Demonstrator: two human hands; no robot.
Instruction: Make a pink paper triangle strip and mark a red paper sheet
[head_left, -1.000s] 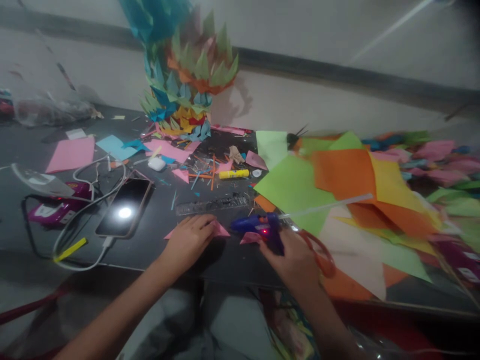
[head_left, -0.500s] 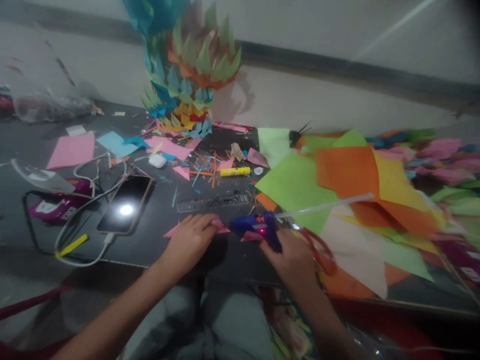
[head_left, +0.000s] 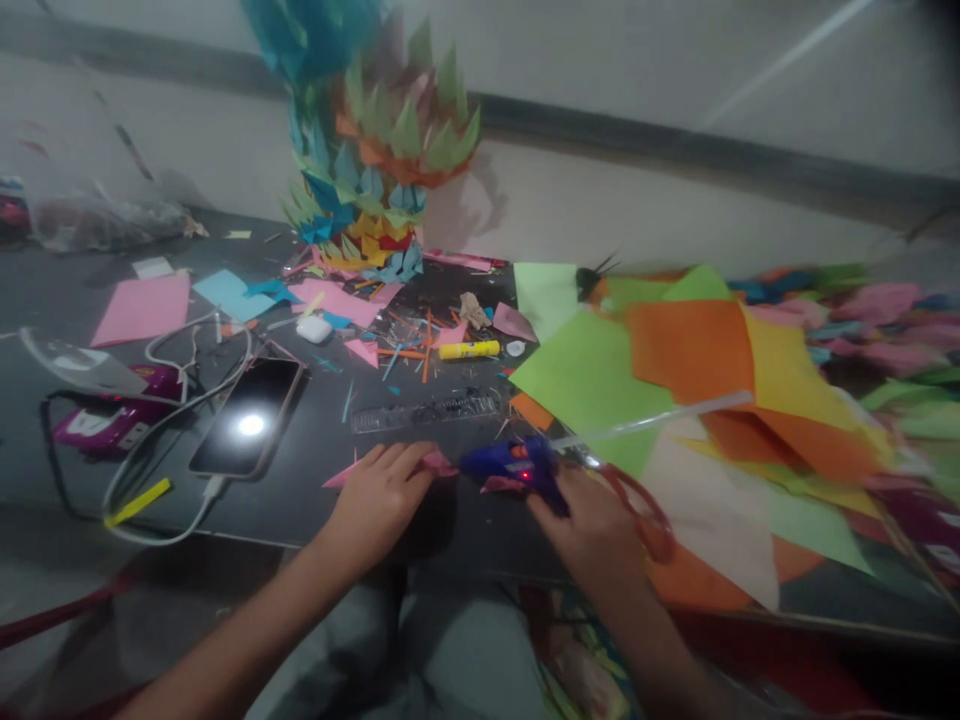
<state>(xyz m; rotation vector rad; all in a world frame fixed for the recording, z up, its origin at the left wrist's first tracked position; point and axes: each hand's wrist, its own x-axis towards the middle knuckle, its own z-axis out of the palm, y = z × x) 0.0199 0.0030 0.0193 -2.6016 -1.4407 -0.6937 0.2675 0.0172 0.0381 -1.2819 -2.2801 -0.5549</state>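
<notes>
Near the front edge of the desk [head_left: 487, 538], our left hand [head_left: 382, 495] has its fingers closed on the pink folded paper [head_left: 442, 463], probably steadying its tip for the nozzle of the blue glue gun [head_left: 517, 460], which our right hand [head_left: 596, 515] grasps by the handle. We cannot tell whether nozzle and tip touch. A dark strip of desk should give us play nearer that edge, while the transparent ruler [head_left: 427, 410] beyond and spread sheets [head_left: 600, 380] rightward limit wider moves.
</notes>
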